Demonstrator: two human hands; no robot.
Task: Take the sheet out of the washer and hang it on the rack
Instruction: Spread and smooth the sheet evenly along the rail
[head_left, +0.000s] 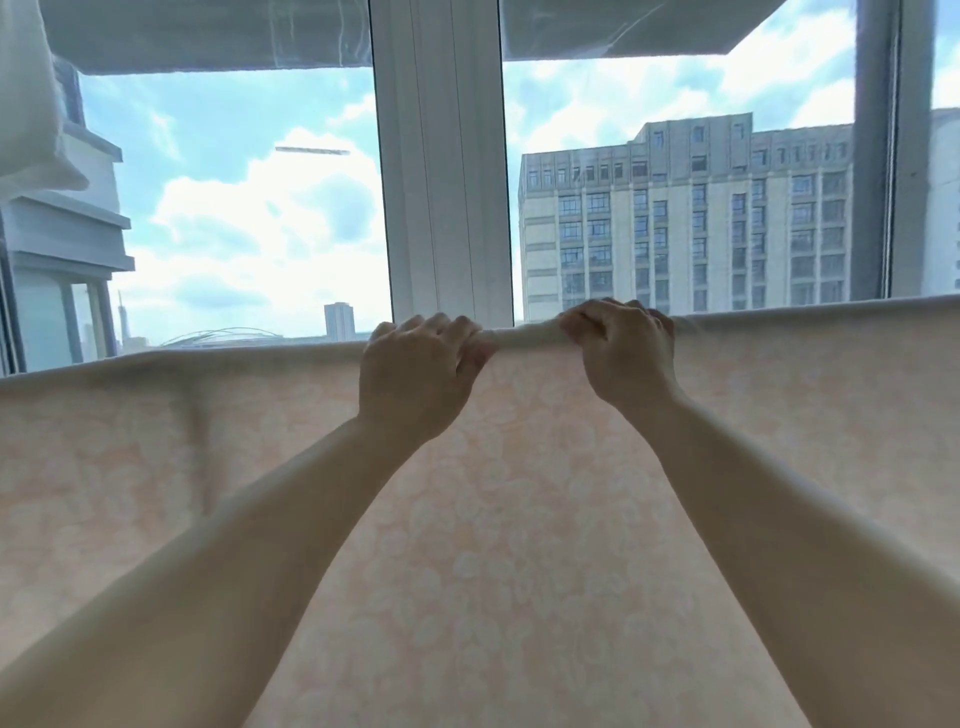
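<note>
Window behind, left hand (415, 374) and right hand (621, 351) grip the sheet (519, 519), hiding its support.

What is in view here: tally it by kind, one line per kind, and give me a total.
Bare hands: 2, the left hand and the right hand, both gripping the sheet's top edge.
Pale peach floral-patterned fabric sheet: 1, draped over a bar it hides.
White folded cloth hanging at upper left: 1.
White window frame post: 1.
Total: 5.
</note>
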